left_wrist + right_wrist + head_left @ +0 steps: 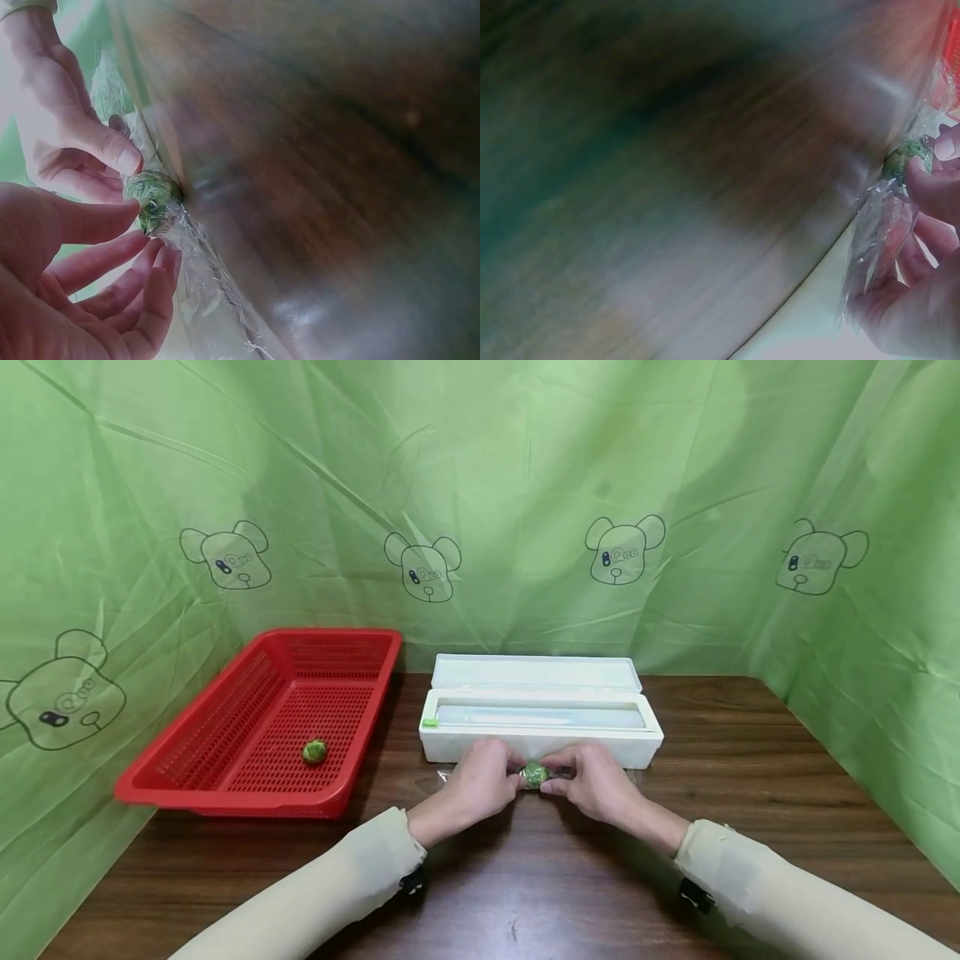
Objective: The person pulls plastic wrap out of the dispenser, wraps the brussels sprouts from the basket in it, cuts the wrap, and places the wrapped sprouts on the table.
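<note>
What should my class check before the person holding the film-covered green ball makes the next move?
1. Left hand on the green ball: ok, thumb and fingers pinch it.
2. Right hand on it too: ok.
3. Plastic film ends tucked in: not ok, they trail loose both ways.
4. Underside fully covered: cannot tell, hidden.
5. Lid of white box closed: not ok, open.
6. Second green ball inside red basket: ok.

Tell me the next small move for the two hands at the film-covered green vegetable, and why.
Probably twist the loose clear film snug on either side of the small green vegetable: film covers it, the left hand and right hand pinch at it from opposite sides, and slack film trails out both ways.
</note>
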A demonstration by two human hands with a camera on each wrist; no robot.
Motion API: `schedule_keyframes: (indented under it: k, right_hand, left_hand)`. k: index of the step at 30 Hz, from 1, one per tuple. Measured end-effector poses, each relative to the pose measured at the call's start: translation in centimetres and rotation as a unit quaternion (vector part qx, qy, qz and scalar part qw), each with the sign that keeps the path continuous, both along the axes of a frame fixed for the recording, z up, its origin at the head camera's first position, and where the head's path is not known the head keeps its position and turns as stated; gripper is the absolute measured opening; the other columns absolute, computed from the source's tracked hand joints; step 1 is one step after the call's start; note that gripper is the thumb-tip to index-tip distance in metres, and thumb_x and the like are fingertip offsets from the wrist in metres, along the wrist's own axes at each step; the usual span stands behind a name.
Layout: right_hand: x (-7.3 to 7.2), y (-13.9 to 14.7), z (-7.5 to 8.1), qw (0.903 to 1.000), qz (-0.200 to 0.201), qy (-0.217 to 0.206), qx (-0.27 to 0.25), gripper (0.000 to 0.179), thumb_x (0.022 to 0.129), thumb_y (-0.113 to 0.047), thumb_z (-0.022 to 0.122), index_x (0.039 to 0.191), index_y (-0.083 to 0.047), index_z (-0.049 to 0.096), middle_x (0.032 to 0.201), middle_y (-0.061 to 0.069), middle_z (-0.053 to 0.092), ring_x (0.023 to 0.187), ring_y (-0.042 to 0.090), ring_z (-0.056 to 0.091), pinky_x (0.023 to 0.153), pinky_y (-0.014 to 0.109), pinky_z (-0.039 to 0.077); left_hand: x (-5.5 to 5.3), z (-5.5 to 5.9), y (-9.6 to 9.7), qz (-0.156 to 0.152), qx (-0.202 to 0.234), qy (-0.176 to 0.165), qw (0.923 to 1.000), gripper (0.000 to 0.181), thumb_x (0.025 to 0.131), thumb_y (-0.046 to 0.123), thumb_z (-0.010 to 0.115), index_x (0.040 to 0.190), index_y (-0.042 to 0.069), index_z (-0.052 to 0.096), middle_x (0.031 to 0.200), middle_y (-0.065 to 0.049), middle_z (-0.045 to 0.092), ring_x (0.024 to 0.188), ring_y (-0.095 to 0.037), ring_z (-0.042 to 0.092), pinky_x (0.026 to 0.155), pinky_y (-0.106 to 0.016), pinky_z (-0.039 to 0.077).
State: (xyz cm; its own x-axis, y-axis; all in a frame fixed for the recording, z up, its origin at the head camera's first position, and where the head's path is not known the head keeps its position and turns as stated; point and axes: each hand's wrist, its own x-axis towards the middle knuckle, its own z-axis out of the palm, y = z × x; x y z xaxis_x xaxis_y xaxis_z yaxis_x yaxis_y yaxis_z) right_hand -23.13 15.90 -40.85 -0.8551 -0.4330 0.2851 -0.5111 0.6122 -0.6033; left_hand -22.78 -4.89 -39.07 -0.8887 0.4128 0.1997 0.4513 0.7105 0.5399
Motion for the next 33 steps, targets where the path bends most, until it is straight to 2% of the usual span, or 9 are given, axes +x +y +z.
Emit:
schedule_keyframes:
  k: [8, 16, 21, 24, 26, 28, 31, 33]
  right_hand:
    - [0.2, 0.0, 0.2, 0.9999, -0.006, -0.01, 0.004, 0.03, 0.082, -0.006, 0.09, 0.11, -0.003, 0.082, 0.102, 0.005, 0.079, 0.087, 0.016, 0.069, 0.073, 0.032, 0.057]
    - [1.1, -0.2, 0.6, 0.9996, -0.016, 0.02, 0.014, 0.024, 0.081, -0.009, 0.092, 0.103, -0.008, 0.084, 0.101, 0.002, 0.078, 0.07, 0.007, 0.059, 0.06, 0.026, 0.051]
    - [1.4, -0.7, 2.0, 0.9996, -0.005, 0.027, 0.002, 0.022, 0.083, -0.011, 0.09, 0.104, -0.007, 0.083, 0.092, -0.001, 0.075, 0.059, 0.005, 0.051, 0.051, 0.025, 0.045]
    - [0.8, -1.4, 3.1, 0.9996, 0.01, 0.027, -0.004, 0.02, 0.085, -0.011, 0.089, 0.103, -0.007, 0.083, 0.083, -0.006, 0.07, 0.055, 0.006, 0.047, 0.049, 0.026, 0.04]
    - [0.1, -1.9, 3.8, 0.9995, 0.022, 0.023, -0.008, 0.018, 0.086, -0.011, 0.088, 0.103, -0.006, 0.083, 0.081, -0.007, 0.069, 0.054, 0.007, 0.046, 0.049, 0.026, 0.039]
    - [-0.6, -2.6, 4.5, 0.9993, 0.034, 0.013, -0.009, 0.018, 0.087, -0.011, 0.087, 0.104, -0.005, 0.082, 0.082, -0.007, 0.07, 0.053, 0.007, 0.047, 0.05, 0.026, 0.04]
    - [-1.8, -3.8, 5.3, 0.9985, 0.054, -0.007, -0.007, 0.02, 0.088, -0.012, 0.086, 0.107, -0.004, 0.082, 0.085, -0.005, 0.071, 0.052, 0.009, 0.048, 0.05, 0.027, 0.042]
    - [-2.7, -5.0, 5.7, 0.9974, 0.07, -0.019, -0.004, 0.023, 0.088, -0.012, 0.086, 0.109, -0.004, 0.081, 0.087, -0.004, 0.072, 0.054, 0.01, 0.05, 0.051, 0.027, 0.043]
  left_hand:
    - [0.1, -0.2, -0.2, -0.008, 0.009, -0.003, 0.9999, 0.013, 0.088, 0.004, 0.082, 0.099, 0.008, 0.085, 0.092, -0.001, 0.079, 0.088, -0.017, 0.071, 0.079, -0.033, 0.057]
    - [0.9, 0.0, -0.7, -0.007, 0.027, 0.008, 0.9996, 0.021, 0.088, 0.005, 0.083, 0.109, 0.008, 0.083, 0.103, -0.003, 0.079, 0.09, -0.015, 0.068, 0.078, -0.03, 0.055]
    - [1.8, 0.1, -2.6, 0.0, 0.096, 0.031, 0.9949, 0.023, 0.088, 0.002, 0.082, 0.111, 0.001, 0.081, 0.101, -0.011, 0.078, 0.084, -0.015, 0.07, 0.072, -0.027, 0.056]
    - [2.3, 0.1, -4.3, 0.042, 0.146, 0.062, 0.9864, 0.026, 0.086, 0.0, 0.083, 0.112, -0.001, 0.08, 0.092, -0.01, 0.077, 0.077, -0.014, 0.07, 0.069, -0.026, 0.057]
    - [2.7, 0.2, -5.4, 0.087, 0.171, 0.085, 0.9778, 0.027, 0.085, 0.001, 0.084, 0.111, 0.002, 0.08, 0.089, -0.006, 0.075, 0.076, -0.014, 0.069, 0.069, -0.027, 0.057]
    - [2.9, 0.3, -6.2, 0.134, 0.194, 0.093, 0.9674, 0.03, 0.085, 0.003, 0.085, 0.114, 0.006, 0.079, 0.091, -0.005, 0.07, 0.078, -0.015, 0.067, 0.071, -0.03, 0.056]
    - [3.1, 0.5, -7.1, 0.19, 0.224, 0.077, 0.9528, 0.04, 0.088, 0.008, 0.083, 0.126, 0.007, 0.071, 0.106, -0.012, 0.063, 0.092, -0.025, 0.063, 0.079, -0.037, 0.051]
    - [3.0, 0.5, -7.4, 0.219, 0.238, 0.048, 0.9451, 0.048, 0.091, 0.011, 0.08, 0.136, 0.008, 0.062, 0.119, -0.016, 0.056, 0.106, -0.032, 0.057, 0.087, -0.043, 0.047]
